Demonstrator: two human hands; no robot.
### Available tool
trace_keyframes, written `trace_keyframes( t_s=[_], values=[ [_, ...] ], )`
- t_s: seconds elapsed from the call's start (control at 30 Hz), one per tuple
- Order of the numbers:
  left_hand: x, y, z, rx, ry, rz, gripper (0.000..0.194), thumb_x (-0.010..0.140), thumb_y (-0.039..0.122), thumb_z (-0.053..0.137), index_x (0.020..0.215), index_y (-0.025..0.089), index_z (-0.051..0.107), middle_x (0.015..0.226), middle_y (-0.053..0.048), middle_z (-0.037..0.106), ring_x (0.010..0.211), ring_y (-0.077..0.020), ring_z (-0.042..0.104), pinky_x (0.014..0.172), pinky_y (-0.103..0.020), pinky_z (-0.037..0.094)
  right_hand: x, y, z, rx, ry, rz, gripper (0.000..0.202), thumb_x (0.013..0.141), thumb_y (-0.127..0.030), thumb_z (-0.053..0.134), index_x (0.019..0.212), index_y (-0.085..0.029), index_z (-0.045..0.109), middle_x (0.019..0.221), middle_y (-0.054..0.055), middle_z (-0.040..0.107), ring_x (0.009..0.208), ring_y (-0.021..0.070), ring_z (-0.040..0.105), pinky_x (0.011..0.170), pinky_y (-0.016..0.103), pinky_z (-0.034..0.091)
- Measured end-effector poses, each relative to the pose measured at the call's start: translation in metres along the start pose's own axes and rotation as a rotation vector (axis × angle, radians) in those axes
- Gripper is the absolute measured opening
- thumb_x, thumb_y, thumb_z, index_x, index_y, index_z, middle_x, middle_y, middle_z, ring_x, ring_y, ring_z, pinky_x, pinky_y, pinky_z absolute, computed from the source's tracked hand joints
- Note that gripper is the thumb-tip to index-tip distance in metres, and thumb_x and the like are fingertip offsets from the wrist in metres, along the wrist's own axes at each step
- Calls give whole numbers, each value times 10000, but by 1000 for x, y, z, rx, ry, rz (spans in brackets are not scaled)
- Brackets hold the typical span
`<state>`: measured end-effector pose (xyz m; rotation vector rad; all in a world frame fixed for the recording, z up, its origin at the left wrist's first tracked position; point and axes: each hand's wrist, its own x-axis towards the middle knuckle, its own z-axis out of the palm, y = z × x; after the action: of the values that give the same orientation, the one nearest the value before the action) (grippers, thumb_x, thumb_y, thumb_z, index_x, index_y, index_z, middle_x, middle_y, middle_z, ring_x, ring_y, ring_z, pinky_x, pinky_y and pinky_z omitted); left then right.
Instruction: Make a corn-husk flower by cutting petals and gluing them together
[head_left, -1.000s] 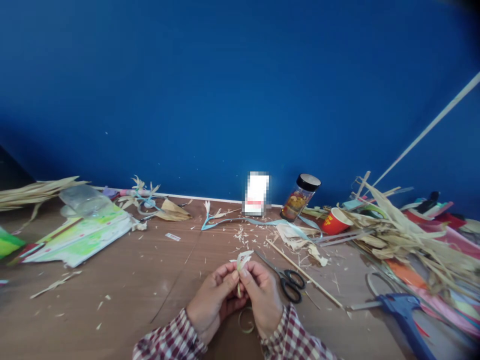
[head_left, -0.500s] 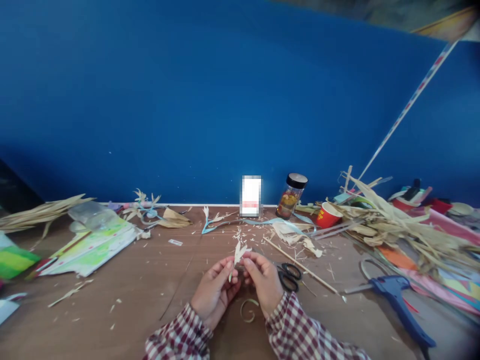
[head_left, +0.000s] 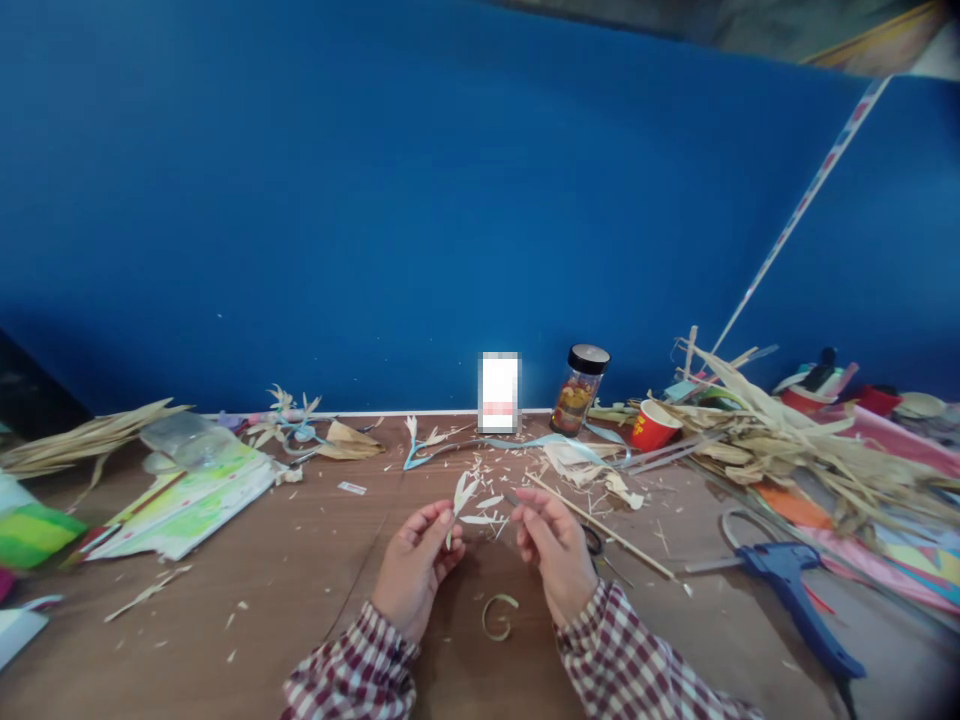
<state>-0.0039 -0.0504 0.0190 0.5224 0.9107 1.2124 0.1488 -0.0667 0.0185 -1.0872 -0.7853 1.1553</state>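
Note:
Between the thumb and fingers of my left hand (head_left: 416, 568) is a small pale husk flower (head_left: 462, 496), its petals pointing up. My right hand (head_left: 556, 545), a short way to the right, pinches a small dark thin piece (head_left: 513, 498) that is too small to name. Pale slivers (head_left: 489, 502) show between the two hands. A curled strip (head_left: 496, 617) lies on the brown table (head_left: 300, 610) below them. Black-handled scissors (head_left: 592, 541) are mostly hidden behind my right hand.
A thin stick (head_left: 607, 532) and a blue glue gun (head_left: 799, 590) lie to the right. Farther back stand a jar (head_left: 577, 395) and a red cup (head_left: 655, 427). Dry husks (head_left: 780, 440) are heaped at the right; painted paper (head_left: 187, 500) lies left.
My hands have moved apart, with the husk flower staying in my left hand. My right hand has shifted right, over the scissors, and the dark piece now shows at its fingertips.

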Motion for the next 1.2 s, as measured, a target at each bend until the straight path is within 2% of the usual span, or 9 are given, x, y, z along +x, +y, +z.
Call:
trace_keyframes(
  t_s=[0.07,0.13,0.37,0.57,0.63,0.8,0.93,1.03,1.2],
  values=[
    [0,2,-1,28,-1,24,192,694,195,644,867,143,581,627,-3,592,563,-72,563,583,-206,511,-2,-3,-2,62,-42,18,65,721,-226,530,728,-162,523,627,-17,540,481,65,448,398,152,318],
    [0,3,-1,31,0,15,203,688,211,650,866,146,578,626,2,588,555,-70,559,582,-207,511,-4,-7,-5,109,-79,45,86,720,-207,501,651,-165,474,567,-26,516,455,65,435,393,155,313],
    [4,7,-2,31,47,11,200,701,199,636,881,151,565,613,9,585,514,-60,551,557,-211,519,2,-20,-21,118,-109,32,123,751,-273,552,746,-176,477,597,-23,543,468,75,466,426,187,394],
    [4,8,-3,119,58,37,249,685,240,646,905,163,558,636,6,602,536,-69,562,554,-207,518,16,-41,-40,102,-7,-83,204,699,-311,630,816,-175,533,685,17,609,563,112,549,517,239,478],
    [4,7,-4,153,58,37,275,668,256,659,907,164,559,638,5,607,539,-73,564,553,-208,514,18,-45,-43,110,31,-102,216,687,-318,644,807,-171,541,678,17,613,552,108,550,497,226,474],
    [2,5,-2,225,56,64,316,628,275,686,892,157,557,635,1,622,566,-94,576,577,-230,507,6,-29,-29,49,-70,30,222,710,-347,622,697,-153,516,527,-29,562,407,55,468,373,152,371],
    [4,1,-4,345,15,120,288,629,325,673,817,149,544,621,-18,647,527,-115,580,549,-243,488,-7,-9,-15,-34,-136,116,264,699,-364,626,654,-149,480,487,-45,528,384,39,431,351,131,308],
    [5,0,-7,520,-19,189,261,646,356,648,777,153,549,626,-37,660,533,-140,594,550,-255,481,-9,-1,-13,-58,-158,134,270,696,-374,625,671,-149,476,487,-53,515,382,34,413,351,129,296],
    [-1,12,-10,961,55,379,170,680,373,603,724,209,620,558,-10,630,497,-148,567,501,-220,407,-8,0,-15,-113,-161,128,263,716,-387,599,682,-157,478,496,-60,506,388,35,401,359,132,293]
  ],
)
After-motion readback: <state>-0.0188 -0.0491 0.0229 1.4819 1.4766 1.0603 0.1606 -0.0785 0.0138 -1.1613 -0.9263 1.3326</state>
